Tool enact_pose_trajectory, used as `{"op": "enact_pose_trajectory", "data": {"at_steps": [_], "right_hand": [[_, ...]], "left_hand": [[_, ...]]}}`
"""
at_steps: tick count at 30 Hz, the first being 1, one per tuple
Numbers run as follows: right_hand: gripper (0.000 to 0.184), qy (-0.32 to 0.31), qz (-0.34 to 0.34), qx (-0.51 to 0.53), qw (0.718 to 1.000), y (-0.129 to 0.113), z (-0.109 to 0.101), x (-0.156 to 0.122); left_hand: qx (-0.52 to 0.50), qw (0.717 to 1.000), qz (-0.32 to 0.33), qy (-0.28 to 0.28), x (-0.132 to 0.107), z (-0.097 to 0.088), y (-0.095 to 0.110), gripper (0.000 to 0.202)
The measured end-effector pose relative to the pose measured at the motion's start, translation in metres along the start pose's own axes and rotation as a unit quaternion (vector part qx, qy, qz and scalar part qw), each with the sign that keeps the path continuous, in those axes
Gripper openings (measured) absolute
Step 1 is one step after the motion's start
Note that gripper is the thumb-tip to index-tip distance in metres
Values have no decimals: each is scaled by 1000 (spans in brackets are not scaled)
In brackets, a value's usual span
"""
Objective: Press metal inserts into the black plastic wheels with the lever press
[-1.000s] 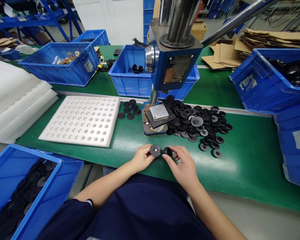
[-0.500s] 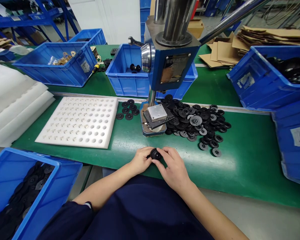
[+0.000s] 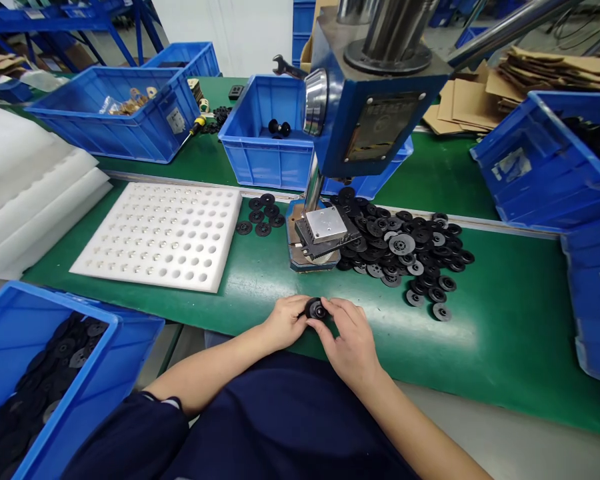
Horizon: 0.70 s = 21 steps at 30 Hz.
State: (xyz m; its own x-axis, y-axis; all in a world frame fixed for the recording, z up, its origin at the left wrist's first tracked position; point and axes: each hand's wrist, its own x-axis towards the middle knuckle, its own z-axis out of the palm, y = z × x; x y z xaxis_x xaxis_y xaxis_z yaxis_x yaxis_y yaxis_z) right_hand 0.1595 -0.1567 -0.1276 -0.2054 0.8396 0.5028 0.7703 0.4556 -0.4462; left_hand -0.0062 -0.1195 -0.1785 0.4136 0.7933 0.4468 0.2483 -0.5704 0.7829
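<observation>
Between both hands, over the front of the green bench, is a round black plastic wheel-like part [image 3: 315, 309] with a raised hub. My left hand [image 3: 286, 321] grips its left side, and my right hand [image 3: 347, 333] pinches the right side with thumb and fingers. Ahead of the hands stands a blue press [image 3: 380, 120] with a metal block [image 3: 325, 225] on its base. A heap of similar black round parts [image 3: 401, 244] lies right of the base. Several more black discs [image 3: 263, 229] lie left of it.
A white foam tray [image 3: 210, 267] with small shiny pieces in many holes lies on the left. Blue bins stand around: one front left [image 3: 115, 333] with black discs, one behind the press [image 3: 265, 160], others right [image 3: 525, 193]. A screwdriver [image 3: 198, 125] and cardboard [image 3: 460, 103] lie at the back.
The camera view has shifted slightly, so the bench things sit a little differently in the picture. Both hands keep hold of the black part, nearly unmoved.
</observation>
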Motion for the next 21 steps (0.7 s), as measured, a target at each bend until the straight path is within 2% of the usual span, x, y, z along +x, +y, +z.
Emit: {"op": "enact_pose_trajectory", "data": {"at_steps": [8,12,16,21], "right_hand": [[33,-17,40,35,998,5,6,-5],[34,-19,43,43,998,7,5,-2],[35,-15,56,74,996,9,-3,3],[43,9,124,130,984,29,-12,-7]], "left_hand": [[20,999,-36,-8,-1,3,-3,26],[12,998,-65,-8,2,2,1,20],[7,991,-134,-4,6,-1,8,13],[-78,973,-216,9,4,2,10,28]]}}
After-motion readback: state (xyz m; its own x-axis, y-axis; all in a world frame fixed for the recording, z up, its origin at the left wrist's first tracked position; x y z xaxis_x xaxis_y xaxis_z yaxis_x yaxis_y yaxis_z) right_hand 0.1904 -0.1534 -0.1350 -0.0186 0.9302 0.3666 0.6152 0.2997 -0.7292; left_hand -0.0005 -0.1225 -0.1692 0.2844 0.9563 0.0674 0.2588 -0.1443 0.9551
